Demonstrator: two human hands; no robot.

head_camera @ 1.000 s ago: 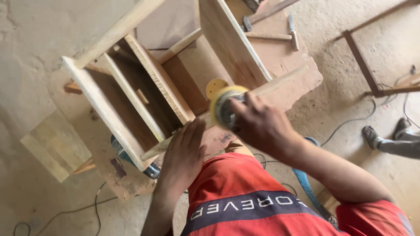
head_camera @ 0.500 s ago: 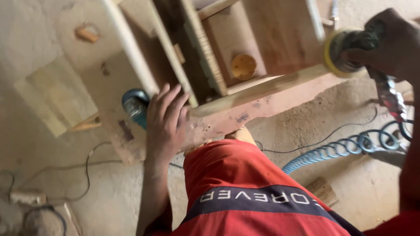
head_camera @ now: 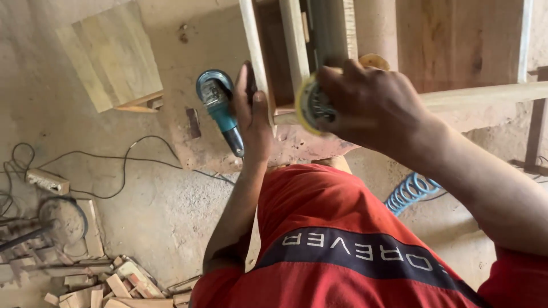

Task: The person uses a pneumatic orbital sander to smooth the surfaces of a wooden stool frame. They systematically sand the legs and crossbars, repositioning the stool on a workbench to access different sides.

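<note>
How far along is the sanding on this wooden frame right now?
Done: the frame is already joined, its pale slats look smooth. In hand: the right hand presses a yellow-disc sander against a slat edge, while the left hand steadies the frame rail. Left: I cannot tell which faces are unsanded; the lower board looks rough and stained. A blue grinder lies idle on the floor.

**Workshop floor: dusty, cluttered**

Bare concrete floor point(head_camera: 142, 211), dust-coated. Wooden block point(head_camera: 108, 54) at upper left. Black cable point(head_camera: 123, 165) trails to a power strip point(head_camera: 47, 181). Timber offcuts point(head_camera: 108, 282) heaped at lower left. Blue coiled air hose point(head_camera: 414, 191) at right. Even daylight.
</note>
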